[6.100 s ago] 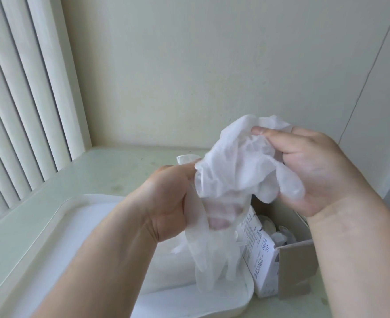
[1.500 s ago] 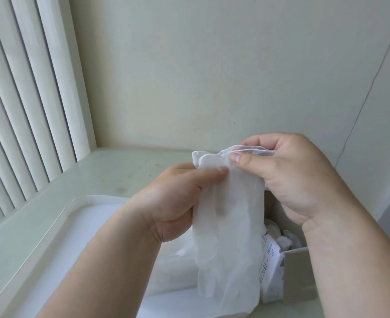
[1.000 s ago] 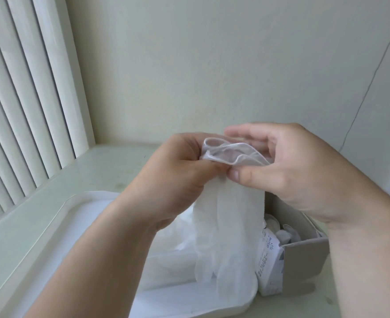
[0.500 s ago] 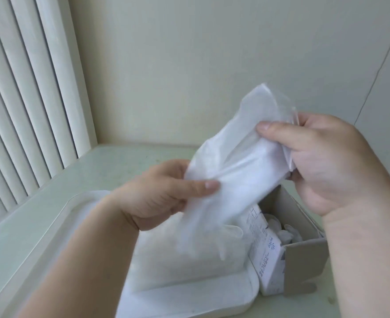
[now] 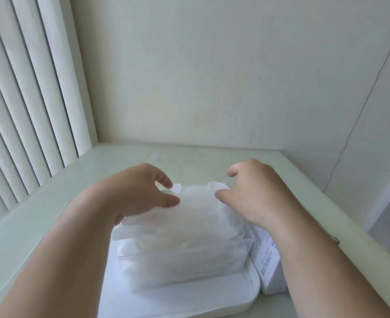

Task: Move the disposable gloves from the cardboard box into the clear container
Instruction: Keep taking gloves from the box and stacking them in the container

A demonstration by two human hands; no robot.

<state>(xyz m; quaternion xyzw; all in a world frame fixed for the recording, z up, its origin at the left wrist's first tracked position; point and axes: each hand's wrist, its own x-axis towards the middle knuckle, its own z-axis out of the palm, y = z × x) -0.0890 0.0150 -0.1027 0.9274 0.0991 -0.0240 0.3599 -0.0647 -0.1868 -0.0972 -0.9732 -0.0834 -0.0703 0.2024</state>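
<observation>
A stack of translucent white disposable gloves (image 5: 189, 223) fills the clear container (image 5: 242, 243), rising above its rim. The top glove lies flat on the stack. My left hand (image 5: 139, 191) rests on its far left edge, thumb on top and fingers loosely curved past the corner. My right hand (image 5: 253, 193) hovers at the far right edge, its thumb touching the glove's cuff and its fingers spread apart from it. The cardboard box (image 5: 266, 260) stands right of the container, mostly hidden by my right forearm.
The container sits on a white tray-like lid (image 5: 189, 301) on a pale green ledge (image 5: 40, 203). Vertical blinds (image 5: 21, 99) hang at the left. A wall closes the back, and the ledge's edge runs along the right.
The glove that both hands held stretched in the air now lies flat on the stack in the container. Both hands have come down with it and loosened their grip.
</observation>
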